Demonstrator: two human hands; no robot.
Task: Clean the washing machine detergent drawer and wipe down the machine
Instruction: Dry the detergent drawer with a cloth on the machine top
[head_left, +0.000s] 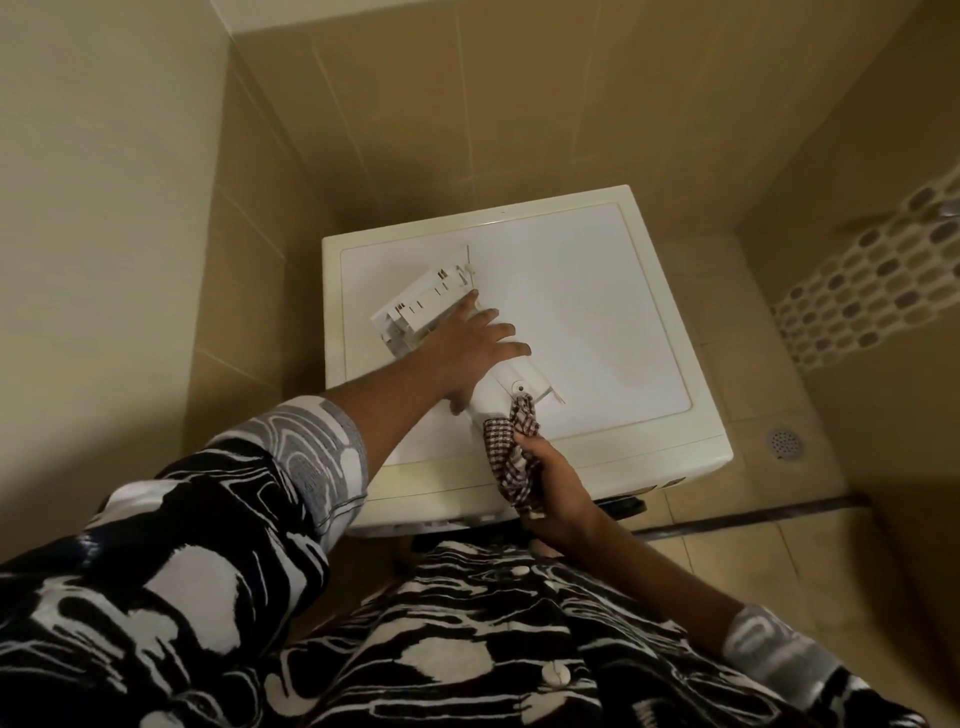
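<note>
Tiled corner, beige wall tiles (519, 104), with a white washing machine (597, 312) pushed into it.

Left hand (467, 343): palm down on the middle of the detergent drawer (421, 306), fingers straight and spread, thumb down along the drawer's near side. It isn't wrapped round the drawer, just pressing on top.

Right hand (558, 488): fingers curled tight round a bunched red-and-white checked cloth (511, 441). The hand sits over the machine's front edge, just in front of the left hand. The cloth's free end touches the drawer's near end, right beside a small round fitting there.

Drawer: lies on the left half of the machine's top, skewed diagonally.
- The ribbed compartment end points at the back-left corner and sticks out beyond the left hand.
- The smooth end points at the middle of the front edge, between the two hands.
- Can't tell which face is up.

Further out:
- Black-and-white patterned sleeve (291, 467) on the left arm, pushed up past the forearm.
- Beige floor tile with a round floor drain (786, 443) near the machine's front-right corner.
- Mosaic strip (857, 291) of oval tiles on the right-hand wall.
</note>
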